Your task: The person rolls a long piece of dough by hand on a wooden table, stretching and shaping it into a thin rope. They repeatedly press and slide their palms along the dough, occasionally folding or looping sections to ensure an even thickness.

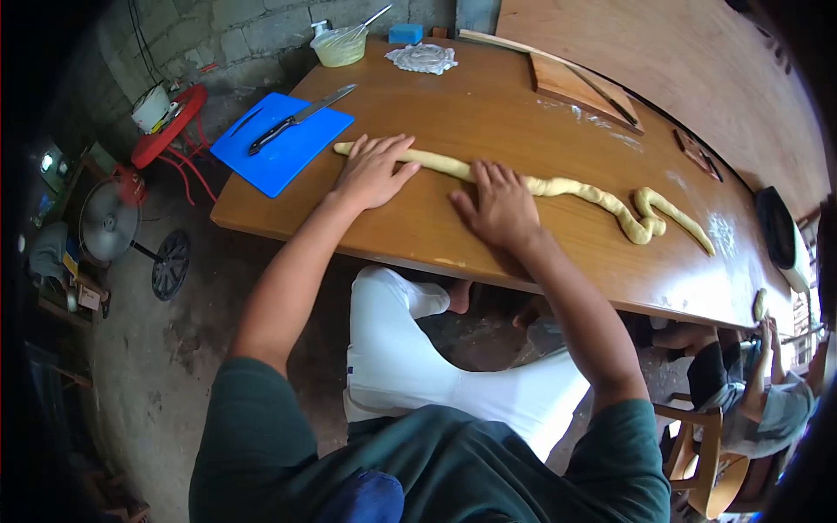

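Both hands lie flat with fingers spread, grasping nothing: the left hand (pixel 373 171) and right hand (pixel 499 206) press the long pale-yellow dough rope (pixel 558 186) on the brown wooden table (pixel 488 113). The stretch under the palms looks rolled even; the rope's far end right of the right hand lies kinked and folded, seemingly unrolled.

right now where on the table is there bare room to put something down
Bare wood lies beyond the dough rope, between the blue cutting board and the wooden board. The near edge right of the right hand is free. The rope's coiled end is crowded.
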Available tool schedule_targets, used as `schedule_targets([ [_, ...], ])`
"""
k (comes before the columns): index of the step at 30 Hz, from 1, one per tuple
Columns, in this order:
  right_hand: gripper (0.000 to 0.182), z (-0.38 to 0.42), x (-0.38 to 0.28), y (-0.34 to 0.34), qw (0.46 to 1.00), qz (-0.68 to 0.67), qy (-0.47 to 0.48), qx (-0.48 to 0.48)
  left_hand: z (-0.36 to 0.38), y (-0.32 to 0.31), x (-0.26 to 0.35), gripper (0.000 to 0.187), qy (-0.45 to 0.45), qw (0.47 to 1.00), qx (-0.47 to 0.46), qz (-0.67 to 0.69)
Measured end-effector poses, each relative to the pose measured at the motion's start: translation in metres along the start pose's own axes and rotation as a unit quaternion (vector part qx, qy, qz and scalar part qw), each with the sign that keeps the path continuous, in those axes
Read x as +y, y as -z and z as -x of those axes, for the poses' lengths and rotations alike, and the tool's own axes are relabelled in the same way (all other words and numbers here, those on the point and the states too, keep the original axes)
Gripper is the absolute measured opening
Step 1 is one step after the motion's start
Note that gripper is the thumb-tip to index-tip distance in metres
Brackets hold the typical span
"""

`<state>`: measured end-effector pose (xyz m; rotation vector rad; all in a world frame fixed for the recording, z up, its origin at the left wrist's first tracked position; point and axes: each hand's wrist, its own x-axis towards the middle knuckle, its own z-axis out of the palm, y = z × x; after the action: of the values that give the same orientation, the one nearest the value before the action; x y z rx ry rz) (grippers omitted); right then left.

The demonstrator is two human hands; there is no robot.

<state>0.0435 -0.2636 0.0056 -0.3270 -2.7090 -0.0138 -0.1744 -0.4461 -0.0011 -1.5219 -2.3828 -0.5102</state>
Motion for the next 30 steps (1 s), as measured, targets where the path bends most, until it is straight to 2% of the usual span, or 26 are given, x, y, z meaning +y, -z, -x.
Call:
schedule_targets([
  [1,0.066,0.016,-0.009,0.025,0.999,-0.043,0.003,-0.027,0.007,0.009,-0.002,0.055,-0.006,1.000,0.004,0.003],
  [2,0.066,0.023,-0.004,0.035,0.999,-0.038,-0.001,-0.025,0.014,0.019,-0.004,0.046,-0.022,0.999,0.006,0.041],
  [4,0.062,0.037,0.008,0.051,0.994,-0.055,0.067,-0.065,0.024,0.036,-0.002,0.027,-0.053,0.995,0.037,0.074],
  [6,0.056,0.036,0.029,0.062,0.995,-0.028,0.049,-0.083,0.028,0.043,-0.011,0.028,-0.060,0.997,0.023,0.042],
  [8,0.048,0.038,0.071,0.054,0.996,-0.010,0.079,0.025,0.031,0.037,-0.034,0.026,-0.040,0.996,0.050,0.066],
  [9,0.048,0.042,0.093,0.051,0.997,-0.009,0.077,0.027,0.034,0.036,-0.042,0.024,-0.014,0.993,0.078,0.089],
  [11,0.041,0.047,0.132,0.043,0.996,-0.082,0.014,0.010,0.042,0.047,-0.051,0.023,0.014,0.995,0.047,0.082],
  [12,0.041,0.051,0.140,0.039,0.996,-0.081,0.017,0.015,0.045,0.052,-0.052,0.023,0.045,0.996,0.016,0.077],
  [13,0.038,0.058,0.142,0.037,0.997,-0.066,0.017,0.033,0.050,0.059,-0.051,0.021,0.036,0.994,-0.004,0.100],
  [16,0.030,0.069,0.136,0.059,0.998,-0.052,0.017,0.045,0.065,0.074,-0.057,0.019,0.027,0.993,-0.007,0.119],
  [18,0.029,0.076,0.126,0.077,0.992,-0.056,-0.095,-0.066,0.070,0.081,-0.063,0.018,0.064,0.994,-0.023,0.088],
  [20,0.028,0.078,0.133,0.067,0.990,-0.078,-0.105,-0.055,0.070,0.081,-0.070,0.018,0.077,0.995,0.004,0.068],
  [22,0.031,0.074,0.126,0.068,0.996,-0.017,-0.081,-0.023,0.067,0.078,-0.056,0.021,0.064,0.996,0.008,0.054],
  [23,0.037,0.075,0.118,0.069,0.997,0.045,-0.054,-0.014,0.064,0.075,-0.043,0.023,0.032,0.998,0.052,0.016],
  [24,0.037,0.071,0.104,0.069,0.997,0.044,-0.054,-0.015,0.059,0.074,-0.026,0.025,-0.001,0.995,0.095,-0.021],
  [25,0.039,0.066,0.089,0.066,0.999,0.022,-0.036,0.007,0.052,0.074,-0.005,0.029,-0.019,0.994,0.104,0.004],
  [26,0.042,0.059,0.073,0.063,0.999,-0.001,-0.018,0.026,0.047,0.066,0.016,0.031,-0.041,0.993,0.089,0.066],
  [27,0.049,0.052,0.053,0.064,0.999,-0.045,-0.009,-0.017,0.042,0.064,0.040,0.035,-0.063,0.989,0.028,0.129],
  [28,0.058,0.047,0.035,0.061,0.994,-0.090,-0.001,-0.062,0.039,0.051,0.050,0.050,-0.084,0.984,-0.083,0.135],
  [29,0.058,0.042,0.023,0.047,0.993,-0.092,0.000,-0.070,0.038,0.034,0.061,0.059,-0.062,0.992,-0.093,0.061],
  [30,0.071,0.037,0.013,0.029,0.996,-0.053,-0.024,-0.071,0.036,0.020,0.067,0.067,-0.041,0.994,-0.103,-0.015],
])
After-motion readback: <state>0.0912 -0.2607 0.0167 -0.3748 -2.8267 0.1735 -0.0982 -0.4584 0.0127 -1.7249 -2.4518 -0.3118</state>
